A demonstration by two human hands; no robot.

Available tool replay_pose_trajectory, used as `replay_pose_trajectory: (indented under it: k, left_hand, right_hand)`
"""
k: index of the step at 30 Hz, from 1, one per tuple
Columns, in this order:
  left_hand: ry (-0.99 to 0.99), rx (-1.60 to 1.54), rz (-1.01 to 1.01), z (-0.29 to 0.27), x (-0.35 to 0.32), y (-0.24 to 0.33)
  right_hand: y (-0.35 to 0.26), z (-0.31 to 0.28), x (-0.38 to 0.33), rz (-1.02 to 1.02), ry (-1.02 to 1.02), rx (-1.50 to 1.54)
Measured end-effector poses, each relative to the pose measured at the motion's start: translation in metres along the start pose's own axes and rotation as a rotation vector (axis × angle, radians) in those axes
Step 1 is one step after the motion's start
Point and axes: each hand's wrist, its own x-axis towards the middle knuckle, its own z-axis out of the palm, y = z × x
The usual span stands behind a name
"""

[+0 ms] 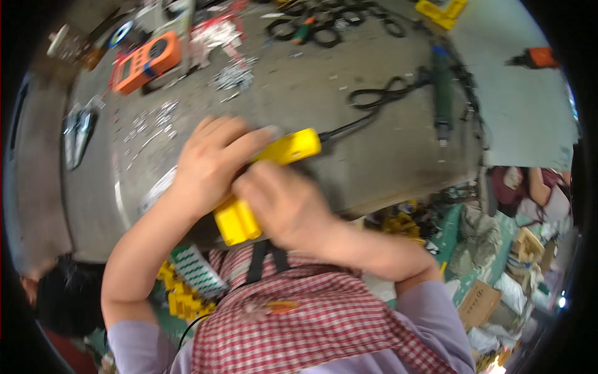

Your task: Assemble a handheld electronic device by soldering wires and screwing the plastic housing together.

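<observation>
A yellow plastic housing is angled across the near part of the metal table, its middle covered by my hands. From its upper right end runs a black cord. My left hand is closed around the housing, thumb along the upper part. My right hand is blurred by motion, its fingers curled in against the housing's middle. Whatever those fingers hold is hidden. Small metal pieces are scattered beyond my left hand.
An orange meter and a pile of metal parts sit farther back. A dark green power screwdriver lies at right. Black cords are bunched at the far edge. Pliers lie at left. Yellow parts are below the table; other people are at both sides.
</observation>
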Motion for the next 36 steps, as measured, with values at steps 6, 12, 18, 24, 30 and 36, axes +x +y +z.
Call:
replay_pose_trajectory:
  k: [6, 12, 18, 24, 30, 36]
  left_hand:
    - [-0.052, -0.004, -0.015, 0.004, 0.0, 0.002]
    - [-0.132, -0.41, -0.575, -0.001, 0.008, 0.003]
    - [-0.034, -0.065, -0.281, 0.002, 0.001, 0.01]
    - [-0.043, 0.059, -0.222, 0.003, 0.002, 0.012]
    - [-0.101, 0.25, -0.215, -0.002, 0.002, 0.022]
    - [-0.164, -0.22, -0.326, 0.016, -0.001, 0.026]
  right_hand:
    - [0.084, -0.073, -0.01, 0.342, 0.381, -0.172]
    - [0.221, -0.168, -0.044, 0.954, 0.081, -0.536]
    - [0.145, -0.157, -0.037, 0.576, 0.726, 0.786]
    - [0.089, -0.125, 0.004, 0.222, 0.626, 1.218]
    - [0.062, -0.116, 0.028, 0.084, 0.55, 1.021]
    - [0.047, -0.096, 0.043, 0.045, 0.483, 0.982]
